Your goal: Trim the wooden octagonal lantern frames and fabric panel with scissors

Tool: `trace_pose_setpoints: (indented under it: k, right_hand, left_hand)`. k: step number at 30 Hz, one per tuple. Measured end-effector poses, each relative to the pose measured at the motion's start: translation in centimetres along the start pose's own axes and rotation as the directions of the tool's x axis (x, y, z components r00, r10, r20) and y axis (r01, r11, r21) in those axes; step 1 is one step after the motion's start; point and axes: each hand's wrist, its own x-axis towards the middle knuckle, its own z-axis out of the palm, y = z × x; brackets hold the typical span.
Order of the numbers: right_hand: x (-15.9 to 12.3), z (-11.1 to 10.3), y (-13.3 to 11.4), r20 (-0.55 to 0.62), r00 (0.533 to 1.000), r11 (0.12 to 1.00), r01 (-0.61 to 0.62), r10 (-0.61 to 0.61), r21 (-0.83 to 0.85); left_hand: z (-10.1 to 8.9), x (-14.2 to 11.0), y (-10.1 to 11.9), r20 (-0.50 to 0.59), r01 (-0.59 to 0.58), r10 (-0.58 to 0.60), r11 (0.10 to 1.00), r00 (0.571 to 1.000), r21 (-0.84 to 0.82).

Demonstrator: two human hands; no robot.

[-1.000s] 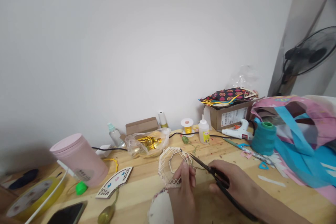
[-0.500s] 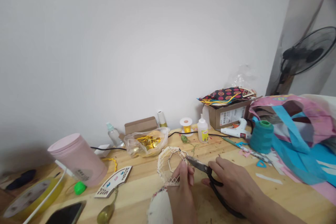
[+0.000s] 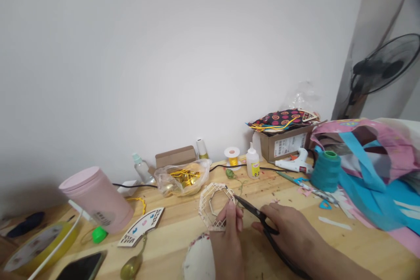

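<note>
My left hand [image 3: 229,232] pinches the lower right edge of a pale octagonal lattice frame [image 3: 206,216] with an open middle. In my right hand [image 3: 292,227] is a pair of black-handled scissors [image 3: 251,210], fingers closed round the handles. The blades look close together, and their tips reach the frame's right edge, just above my left fingertips. I cannot tell whether they touch it. Beneath my left wrist lies a white rounded piece [image 3: 198,260] with a dark, reddish speckled edge, partly hidden by the hand.
Behind the frame stand a glue bottle [image 3: 253,164], a yellow thread spool [image 3: 232,157] and a plastic bag of gold pieces [image 3: 183,178]. Rightward are a glue gun [image 3: 295,164] and a teal thread cone [image 3: 326,173]. A fan-shaped panel [image 3: 141,228], pink tumbler [image 3: 98,201] and phone [image 3: 82,267] lie left.
The lattice frame has turned slightly and shifted a little right in my left hand. The scissors have rotated slightly, with their blades now looking narrower and closer together.
</note>
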Motion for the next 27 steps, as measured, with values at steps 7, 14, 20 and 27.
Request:
trace_pose_setpoints:
  k: [7, 14, 20, 27]
  right_hand:
    - [1.2, 0.2, 2.3, -0.021, 0.994, 0.954, -0.096, 0.106, 0.285]
    - [0.5, -0.7, 1.4, 0.056, 0.998, 0.955, -0.025, 0.009, 0.296]
    - [0.1, -0.9, 0.7, 0.066, 0.998, 0.97, -0.01, -0.006, 0.244]
    - [0.4, -0.5, 0.6, 0.027, 1.0, 0.999, -0.006, 0.005, 0.036]
  left_hand:
    - [-0.6, 0.2, 0.3, 0.177, -0.016, 0.006, 0.998, 0.984, 0.058]
    - [-0.8, 0.4, 0.1, 0.136, 0.014, -0.02, 0.999, 0.991, 0.048]
    - [-0.5, 0.3, 0.1, 0.156, -0.011, 0.003, 0.999, 0.988, 0.05]
    - [-0.4, 0.3, -0.1, 0.154, -0.009, 0.003, 0.999, 0.988, 0.04]
